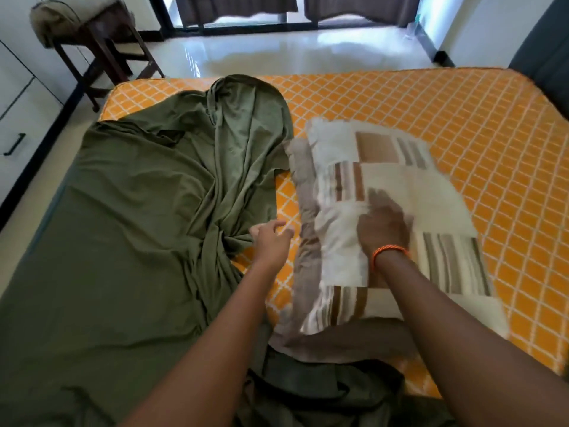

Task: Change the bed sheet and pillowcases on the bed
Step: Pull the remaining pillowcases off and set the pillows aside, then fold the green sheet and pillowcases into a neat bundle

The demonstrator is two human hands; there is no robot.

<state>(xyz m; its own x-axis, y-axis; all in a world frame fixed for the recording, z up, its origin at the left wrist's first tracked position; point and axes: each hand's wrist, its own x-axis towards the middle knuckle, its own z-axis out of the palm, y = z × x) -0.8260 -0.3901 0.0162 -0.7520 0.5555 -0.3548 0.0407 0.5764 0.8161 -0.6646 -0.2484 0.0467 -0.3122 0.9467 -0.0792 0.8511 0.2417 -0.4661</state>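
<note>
An olive-green bed sheet lies bunched over the left half of an orange diamond-patterned mattress. A pillow in a cream case with brown striped patches lies in the middle, blurred by motion. My right hand, with an orange wristband, lies flat on top of the pillow, fingers straight. My left hand hovers between the sheet's edge and the pillow's left side, fingers loosely curled and holding nothing. A greyish-brown cloth shows beneath the pillow's left and near edges.
A dark wooden chair with a cushion stands off the bed's far left corner. White cabinets line the left wall. A glossy floor runs to a curtained window. A dark headboard rises at the right.
</note>
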